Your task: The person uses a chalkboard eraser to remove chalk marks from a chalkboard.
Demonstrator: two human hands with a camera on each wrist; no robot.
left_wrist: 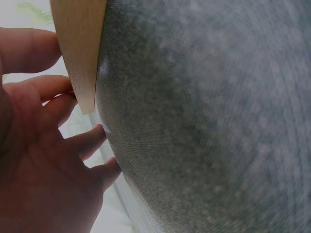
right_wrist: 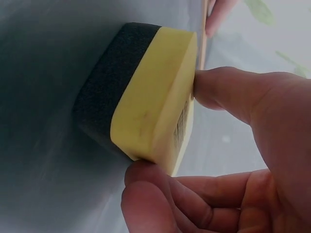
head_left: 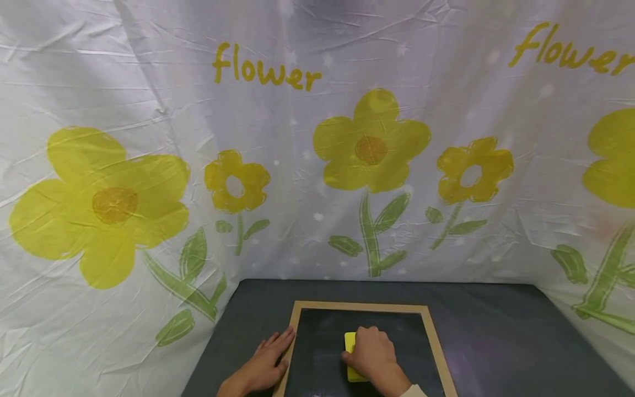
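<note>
The eraser (right_wrist: 146,92) is on the board (head_left: 402,342), right of its middle in the head view, black side toward the dark surface and yellow back up. The right hand (head_left: 373,355) grips it between thumb and bent fingers. Wiping looks to be under way rather than finished, since the eraser is held there. No writing can be made out on the visible part; faint pale streaks seem to show near the eraser in the right wrist view, so how much is left cannot be told. The left hand (head_left: 265,361) grips nothing, its extended fingers resting against the left side of the wooden frame (head_left: 362,306). The board lies on the dark table (head_left: 496,336), before a flower-printed curtain (head_left: 297,237). No container is in view.
</note>
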